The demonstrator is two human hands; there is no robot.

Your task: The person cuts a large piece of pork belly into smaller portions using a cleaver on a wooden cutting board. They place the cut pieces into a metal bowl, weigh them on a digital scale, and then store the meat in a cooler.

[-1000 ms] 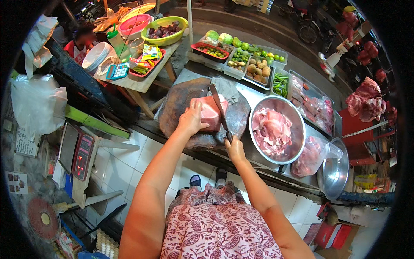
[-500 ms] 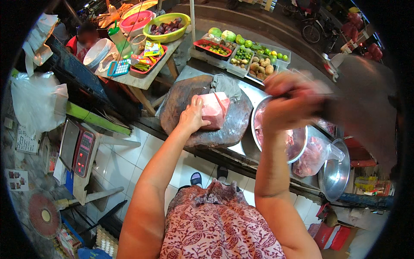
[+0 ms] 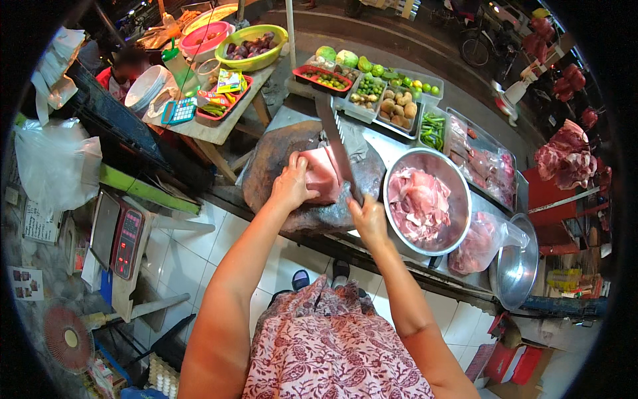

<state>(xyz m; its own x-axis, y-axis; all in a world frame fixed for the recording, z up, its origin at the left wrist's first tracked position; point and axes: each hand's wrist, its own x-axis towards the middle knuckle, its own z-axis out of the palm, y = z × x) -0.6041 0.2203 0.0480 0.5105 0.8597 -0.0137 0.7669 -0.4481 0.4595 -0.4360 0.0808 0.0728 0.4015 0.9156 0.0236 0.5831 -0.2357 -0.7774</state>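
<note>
With fingers closed tight round the handle point(image 3: 357, 197), gripping a long dark cleaver point(image 3: 337, 147) in the right hand point(image 3: 369, 218). With the left hand point(image 3: 290, 185), fingers bent and slightly parted, pressing against the left side of a block of pale pink meat point(image 3: 322, 174); not wrapped right round it. As for the meat, set near the middle of a thick wooden chopping block point(image 3: 274, 149), near a crumpled grey cloth point(image 3: 359, 145) at the far edge.

Half a second ago, swung up and out to the right above the steel bowl point(image 3: 461, 193), blurred; now brought back down with the cleaver slanting along the meat's right-hand end, tip pointing to the far side. Hard to tell how deep into the meat, if at all. Kept pinned in nearly the same spot on the left throughout.

For the work in hand, by all appearances a return from lift to stroke: blade and meat together again, steadied from one side and worked from the other. Just to the right on the counter point(image 3: 384, 136), apart from the blade: loose cut pieces point(image 3: 422, 199) in the bowl, and past it a clear bag of meat point(image 3: 480, 243).
</note>
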